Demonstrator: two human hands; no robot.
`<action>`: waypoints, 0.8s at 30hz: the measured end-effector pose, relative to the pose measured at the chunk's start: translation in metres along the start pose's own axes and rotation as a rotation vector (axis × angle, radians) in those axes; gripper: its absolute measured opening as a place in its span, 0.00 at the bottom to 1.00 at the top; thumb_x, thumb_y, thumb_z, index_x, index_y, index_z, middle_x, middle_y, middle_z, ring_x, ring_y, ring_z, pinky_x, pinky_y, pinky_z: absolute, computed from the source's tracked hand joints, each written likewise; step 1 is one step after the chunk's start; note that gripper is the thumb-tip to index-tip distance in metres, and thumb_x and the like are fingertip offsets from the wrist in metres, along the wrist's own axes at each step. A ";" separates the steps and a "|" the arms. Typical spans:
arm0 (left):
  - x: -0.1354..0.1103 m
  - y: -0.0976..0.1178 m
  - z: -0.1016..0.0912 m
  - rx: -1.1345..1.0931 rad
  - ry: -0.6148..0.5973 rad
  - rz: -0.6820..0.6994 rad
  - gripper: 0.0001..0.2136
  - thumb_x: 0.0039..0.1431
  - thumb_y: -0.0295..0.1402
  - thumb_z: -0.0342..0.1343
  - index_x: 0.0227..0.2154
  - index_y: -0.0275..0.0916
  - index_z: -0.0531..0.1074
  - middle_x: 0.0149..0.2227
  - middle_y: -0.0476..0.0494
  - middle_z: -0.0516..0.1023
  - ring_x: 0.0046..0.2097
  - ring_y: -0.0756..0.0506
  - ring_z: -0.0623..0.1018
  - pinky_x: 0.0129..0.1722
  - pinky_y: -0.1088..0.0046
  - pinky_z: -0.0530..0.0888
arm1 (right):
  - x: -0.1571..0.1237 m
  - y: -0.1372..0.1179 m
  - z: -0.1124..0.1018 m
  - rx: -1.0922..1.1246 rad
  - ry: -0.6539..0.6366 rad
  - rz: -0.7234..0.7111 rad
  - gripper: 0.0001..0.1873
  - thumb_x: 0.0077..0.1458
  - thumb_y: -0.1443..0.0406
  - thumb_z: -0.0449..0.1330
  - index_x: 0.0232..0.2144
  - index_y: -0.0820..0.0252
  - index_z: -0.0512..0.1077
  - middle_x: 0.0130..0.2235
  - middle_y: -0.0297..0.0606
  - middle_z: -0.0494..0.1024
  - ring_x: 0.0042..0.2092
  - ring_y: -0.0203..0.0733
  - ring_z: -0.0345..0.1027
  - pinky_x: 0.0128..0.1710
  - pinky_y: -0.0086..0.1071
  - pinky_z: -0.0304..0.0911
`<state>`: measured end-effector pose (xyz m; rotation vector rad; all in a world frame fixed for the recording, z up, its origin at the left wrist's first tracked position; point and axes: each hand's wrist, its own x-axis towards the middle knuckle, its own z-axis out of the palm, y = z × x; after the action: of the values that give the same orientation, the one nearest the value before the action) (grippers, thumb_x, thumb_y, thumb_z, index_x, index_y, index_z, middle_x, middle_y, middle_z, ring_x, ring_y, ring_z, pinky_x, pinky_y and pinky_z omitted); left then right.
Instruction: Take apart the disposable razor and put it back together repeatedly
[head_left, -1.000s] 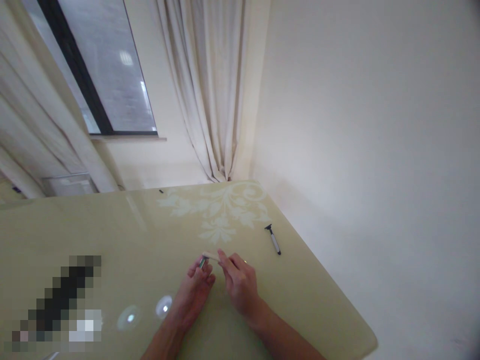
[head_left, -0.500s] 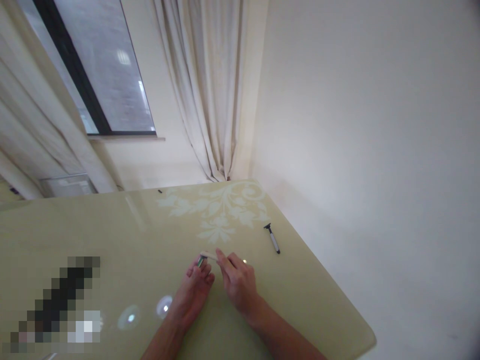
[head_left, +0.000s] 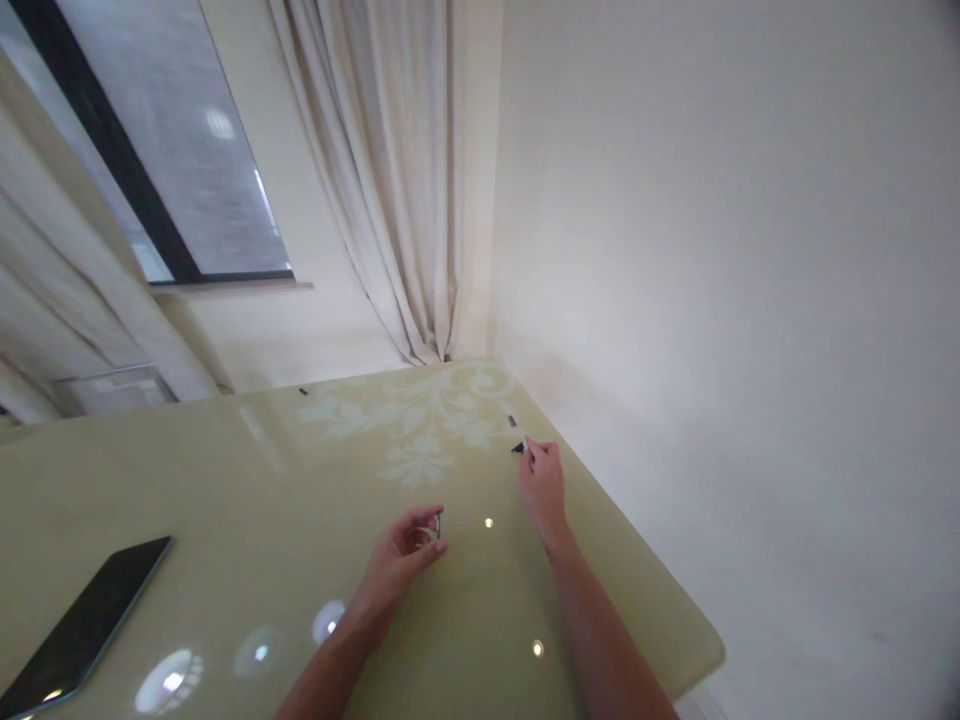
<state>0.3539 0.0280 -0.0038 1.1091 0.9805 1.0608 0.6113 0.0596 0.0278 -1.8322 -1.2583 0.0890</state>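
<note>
My left hand is closed in a pinch above the table, with a small, thin, flat piece with a dark greenish edge between thumb and fingertips; its kind is too small to make out. My right hand reaches further out near the table's right edge. Its fingers hold a thin white stick with a dark tip, which points away from me. Right beside those fingers shows the black head of a razor. The hand hides the razor's handle, and I cannot tell whether the fingers touch it.
A black tablet-like slab lies at the left of the glossy yellow-green table. Near the far edge is a small dark piece. A white wall runs along the right, and curtains hang behind.
My right hand has moved away from the left hand, right and forward to the razor, with the white stick still in it. My left hand has turned its small piece upright. The view has shifted slightly.
</note>
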 end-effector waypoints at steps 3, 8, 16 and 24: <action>0.018 0.003 0.021 0.232 -0.071 0.057 0.22 0.41 0.36 0.75 0.43 0.39 0.84 0.37 0.43 0.81 0.29 0.49 0.74 0.30 0.72 0.71 | 0.014 0.020 -0.012 -0.223 -0.057 0.166 0.20 0.68 0.70 0.50 0.49 0.63 0.81 0.46 0.49 0.75 0.43 0.46 0.72 0.43 0.33 0.63; 0.058 0.005 0.060 0.424 -0.100 0.159 0.22 0.45 0.36 0.69 0.46 0.39 0.82 0.39 0.40 0.84 0.34 0.45 0.78 0.35 0.69 0.74 | 0.013 0.029 -0.017 -0.370 -0.105 0.231 0.16 0.69 0.70 0.52 0.47 0.61 0.80 0.47 0.49 0.78 0.47 0.49 0.74 0.40 0.33 0.60; 0.095 -0.001 0.097 0.838 -0.016 0.239 0.16 0.56 0.39 0.65 0.47 0.42 0.82 0.47 0.36 0.82 0.52 0.33 0.76 0.56 0.53 0.65 | 0.012 0.024 -0.015 -0.357 -0.160 0.247 0.09 0.68 0.66 0.57 0.43 0.60 0.77 0.42 0.46 0.81 0.42 0.46 0.75 0.36 0.33 0.57; 0.090 -0.010 0.092 1.030 -0.005 0.299 0.16 0.60 0.42 0.62 0.49 0.45 0.82 0.52 0.35 0.78 0.56 0.31 0.72 0.58 0.52 0.61 | 0.009 0.026 -0.008 -0.382 -0.153 0.176 0.12 0.65 0.59 0.62 0.33 0.59 0.80 0.45 0.50 0.79 0.49 0.53 0.73 0.42 0.36 0.62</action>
<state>0.4637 0.0961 -0.0049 2.1393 1.4367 0.7521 0.6383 0.0595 0.0184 -2.3016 -1.2813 0.0910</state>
